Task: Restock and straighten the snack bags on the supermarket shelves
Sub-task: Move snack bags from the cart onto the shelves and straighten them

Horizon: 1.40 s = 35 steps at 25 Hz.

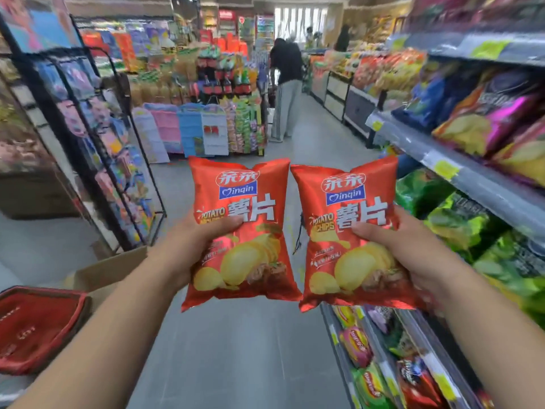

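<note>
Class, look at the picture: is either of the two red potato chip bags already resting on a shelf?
No: the left hand and the right hand each hold a red chip bag up over the aisle floor.

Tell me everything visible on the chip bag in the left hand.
The left bag is a glossy red foil pouch, sealed and puffed, printed with white characters, a blue label and pictured chips. It is upright, front to the camera, above the aisle floor. The left hand grips its left edge, thumb on the front.

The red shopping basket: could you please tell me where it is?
In the head view, the red shopping basket sits at the lower left, beside the cardboard box.
</note>
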Each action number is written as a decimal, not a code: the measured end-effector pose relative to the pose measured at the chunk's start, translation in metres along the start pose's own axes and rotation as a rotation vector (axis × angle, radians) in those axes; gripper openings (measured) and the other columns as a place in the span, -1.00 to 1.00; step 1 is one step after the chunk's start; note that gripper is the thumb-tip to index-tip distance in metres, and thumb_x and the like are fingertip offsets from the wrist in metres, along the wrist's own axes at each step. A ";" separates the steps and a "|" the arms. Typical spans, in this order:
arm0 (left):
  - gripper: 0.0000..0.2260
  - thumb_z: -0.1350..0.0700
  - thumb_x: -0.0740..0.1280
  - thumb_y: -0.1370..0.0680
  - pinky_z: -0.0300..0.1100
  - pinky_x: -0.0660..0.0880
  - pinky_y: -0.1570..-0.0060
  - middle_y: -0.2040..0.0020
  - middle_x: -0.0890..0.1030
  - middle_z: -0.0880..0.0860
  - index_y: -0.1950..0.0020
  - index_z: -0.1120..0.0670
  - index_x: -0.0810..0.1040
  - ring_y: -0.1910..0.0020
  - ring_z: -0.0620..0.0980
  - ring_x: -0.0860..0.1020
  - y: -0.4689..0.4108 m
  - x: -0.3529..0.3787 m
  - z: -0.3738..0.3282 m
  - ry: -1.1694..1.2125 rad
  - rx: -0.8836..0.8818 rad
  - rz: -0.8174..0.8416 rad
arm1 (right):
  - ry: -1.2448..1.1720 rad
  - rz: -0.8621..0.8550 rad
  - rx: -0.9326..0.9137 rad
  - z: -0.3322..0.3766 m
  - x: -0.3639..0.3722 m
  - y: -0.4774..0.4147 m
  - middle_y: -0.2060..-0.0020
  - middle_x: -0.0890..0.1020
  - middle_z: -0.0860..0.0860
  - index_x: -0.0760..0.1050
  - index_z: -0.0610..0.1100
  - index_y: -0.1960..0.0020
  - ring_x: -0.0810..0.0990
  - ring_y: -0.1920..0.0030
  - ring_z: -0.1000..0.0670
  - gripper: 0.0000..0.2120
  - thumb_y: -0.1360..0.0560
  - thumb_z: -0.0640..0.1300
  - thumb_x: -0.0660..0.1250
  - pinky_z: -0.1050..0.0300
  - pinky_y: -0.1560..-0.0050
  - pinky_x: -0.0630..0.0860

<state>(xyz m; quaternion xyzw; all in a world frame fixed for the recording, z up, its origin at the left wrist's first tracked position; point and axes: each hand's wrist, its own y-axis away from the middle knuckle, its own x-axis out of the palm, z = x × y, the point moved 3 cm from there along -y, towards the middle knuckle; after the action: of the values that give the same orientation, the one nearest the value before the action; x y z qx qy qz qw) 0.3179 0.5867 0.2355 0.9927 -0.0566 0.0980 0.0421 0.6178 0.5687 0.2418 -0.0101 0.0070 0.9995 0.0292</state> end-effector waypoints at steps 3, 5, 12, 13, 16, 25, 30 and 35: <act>-0.53 0.14 0.52 -0.26 -0.09 0.62 0.25 -0.03 0.71 0.15 -0.17 0.08 0.60 0.12 0.13 0.71 -0.050 0.044 -0.008 -0.032 -0.005 0.162 | -0.018 -0.137 0.001 0.009 -0.041 -0.006 0.03 0.72 -0.07 0.56 -0.09 -0.16 0.70 0.04 -0.13 -0.48 -0.21 -0.10 0.55 -0.11 -0.07 0.59; -0.56 0.16 0.53 -0.27 -0.07 0.63 0.25 -0.02 0.71 0.16 -0.15 0.06 0.61 0.12 0.14 0.71 -0.088 0.077 -0.015 -0.046 -0.009 0.281 | -0.005 -0.229 -0.014 0.019 -0.068 -0.011 0.02 0.72 -0.06 0.56 -0.07 -0.17 0.70 0.03 -0.13 -0.43 -0.18 -0.05 0.57 -0.09 -0.05 0.59; -0.26 -0.05 0.69 0.00 -0.06 0.63 0.21 -0.06 0.70 0.16 -0.15 0.04 0.63 0.08 0.15 0.70 -0.194 0.180 -0.039 -0.041 0.030 0.639 | 0.041 -0.554 -0.089 0.057 -0.127 -0.018 0.03 0.72 -0.03 0.58 -0.06 -0.14 0.71 0.04 -0.08 -0.53 -0.24 -0.07 0.51 0.00 -0.01 0.60; -0.25 -0.08 0.69 0.02 -0.06 0.63 0.22 -0.06 0.70 0.16 -0.14 0.03 0.64 0.08 0.15 0.70 -0.203 0.193 -0.041 -0.030 0.024 0.684 | 0.034 -0.599 -0.090 0.060 -0.133 -0.016 0.03 0.72 -0.04 0.58 -0.07 -0.14 0.71 0.04 -0.09 -0.53 -0.24 -0.08 0.51 -0.02 -0.02 0.60; -0.28 -0.09 0.68 0.03 -0.07 0.63 0.23 -0.06 0.70 0.17 -0.10 0.01 0.66 0.09 0.15 0.70 -0.221 0.229 -0.042 -0.026 0.011 0.832 | 0.027 -0.714 -0.090 0.064 -0.148 -0.002 0.00 0.71 -0.07 0.56 -0.09 -0.18 0.70 0.00 -0.13 -0.49 -0.24 -0.08 0.52 -0.08 -0.08 0.58; -0.10 -0.13 0.69 0.15 -0.04 0.63 0.25 -0.04 0.71 0.15 -0.16 0.04 0.62 0.09 0.17 0.70 -0.210 0.324 -0.023 -0.061 -0.075 1.111 | 0.009 -1.051 -0.096 0.070 -0.173 0.066 0.01 0.71 -0.05 0.52 -0.06 -0.20 0.71 0.04 -0.11 -0.42 -0.21 -0.05 0.56 -0.05 0.00 0.60; -0.09 -0.11 0.69 0.17 -0.05 0.63 0.29 -0.03 0.71 0.16 -0.17 0.05 0.62 0.12 0.18 0.70 -0.200 0.348 -0.016 -0.037 -0.110 1.164 | 0.016 -1.083 -0.063 0.068 -0.191 0.078 0.02 0.72 -0.05 0.53 -0.08 -0.21 0.71 0.04 -0.12 -0.44 -0.24 -0.05 0.56 -0.11 -0.05 0.60; -0.06 -0.13 0.69 0.19 -0.08 0.62 0.33 0.00 0.72 0.12 -0.18 0.01 0.60 0.14 0.14 0.71 -0.192 0.367 -0.018 -0.062 -0.082 1.183 | 0.029 -1.092 -0.029 0.070 -0.204 0.089 0.03 0.72 -0.05 0.54 -0.08 -0.20 0.71 0.05 -0.12 -0.45 -0.24 -0.04 0.55 -0.12 -0.06 0.59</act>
<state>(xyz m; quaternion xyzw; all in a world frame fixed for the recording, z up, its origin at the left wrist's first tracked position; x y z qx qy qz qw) 0.6955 0.7402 0.3122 0.7925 -0.6052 0.0733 0.0172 0.8148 0.4695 0.3169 -0.0267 -0.0127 0.8389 0.5435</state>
